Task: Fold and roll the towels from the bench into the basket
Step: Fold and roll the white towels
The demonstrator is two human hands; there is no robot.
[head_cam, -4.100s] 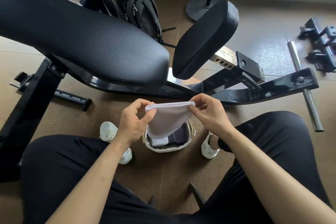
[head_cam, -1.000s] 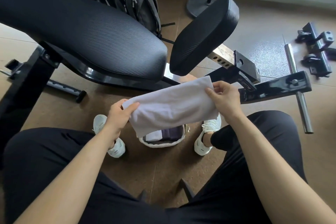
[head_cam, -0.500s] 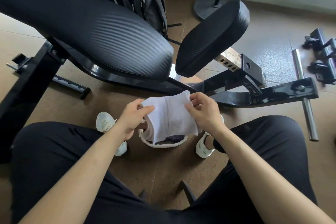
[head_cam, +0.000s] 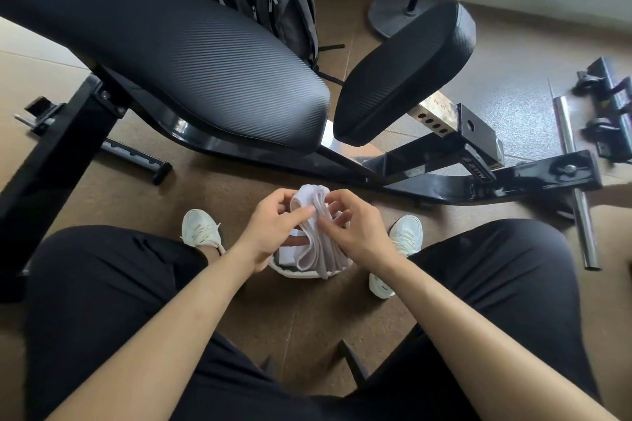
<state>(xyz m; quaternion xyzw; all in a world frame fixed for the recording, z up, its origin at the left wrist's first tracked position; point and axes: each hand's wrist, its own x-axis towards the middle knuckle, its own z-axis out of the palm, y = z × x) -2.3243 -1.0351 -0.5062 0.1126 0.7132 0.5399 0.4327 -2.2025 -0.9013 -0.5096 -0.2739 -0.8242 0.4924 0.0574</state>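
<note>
A white towel (head_cam: pixel 316 232) hangs folded into a narrow strip between my hands, directly over the basket. My left hand (head_cam: pixel 273 225) pinches its upper left side, and my right hand (head_cam: pixel 355 229) grips its right side, fingers wrapped into the folds. The small pale basket (head_cam: pixel 294 273) stands on the floor between my feet; only its near rim and a bit of white cloth inside show, the rest is hidden by the towel and hands. The black padded bench (head_cam: pixel 178 44) lies beyond, with no towels visible on it.
The bench's black steel frame (head_cam: pixel 478 178) crosses the floor just past my hands. A black backpack (head_cam: pixel 280 0) and a stand base (head_cam: pixel 396 10) sit at the back. A steel bar (head_cam: pixel 574 188) and black hardware (head_cam: pixel 608 113) lie at right. My knees flank the basket.
The towel, spread wide a second ago, has been gathered into a narrow folded strip. Both hands have come close together just above the basket.
</note>
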